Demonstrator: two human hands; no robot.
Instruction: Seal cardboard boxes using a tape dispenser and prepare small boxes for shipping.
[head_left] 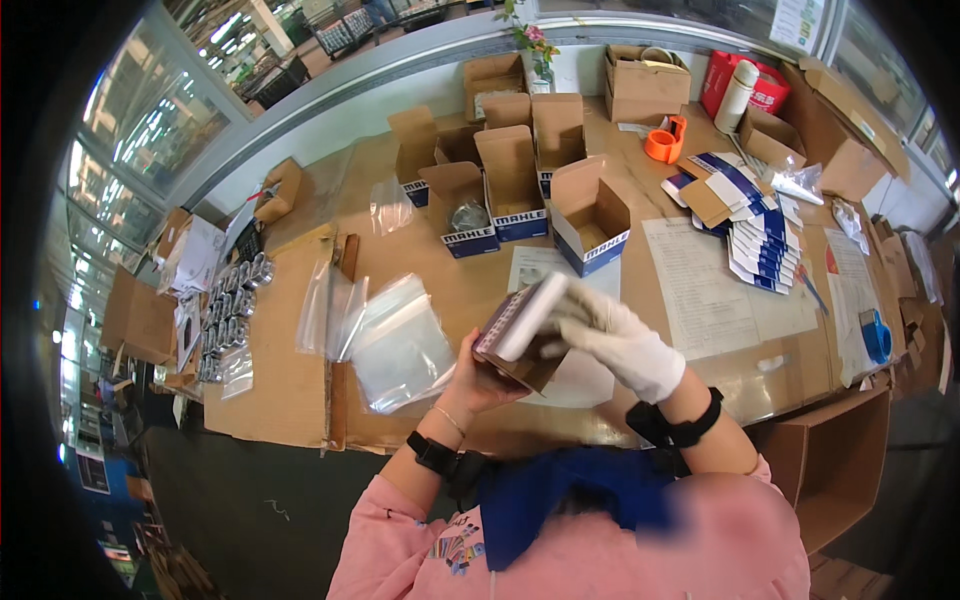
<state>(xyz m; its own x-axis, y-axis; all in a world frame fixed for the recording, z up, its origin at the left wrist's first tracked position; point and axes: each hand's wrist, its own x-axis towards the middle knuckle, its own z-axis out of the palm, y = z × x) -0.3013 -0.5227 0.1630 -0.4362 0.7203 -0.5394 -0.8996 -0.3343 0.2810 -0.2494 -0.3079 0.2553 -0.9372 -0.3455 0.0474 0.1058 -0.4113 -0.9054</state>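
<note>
My bare left hand (478,385) grips a small blue and white cardboard box (515,325) from below and its left side, tilted above the table's front edge. My right hand (625,345), in a white glove, is at the box's right side with its fingers bent around the edge of its opening. The box's inside is mostly hidden by those fingers. Left of the box lie clear plastic bags (400,345). Beyond it stand several open blue and brown boxes (592,215); one box (468,210) holds a clear-wrapped part.
Metal parts (235,305) stand in rows at the left. Flat folded cartons (765,240) are heaped at the right, near printed sheets (700,290), an orange tape dispenser (665,140) and a blue tape roll (876,337). A large open carton (830,460) stands below the table's right edge.
</note>
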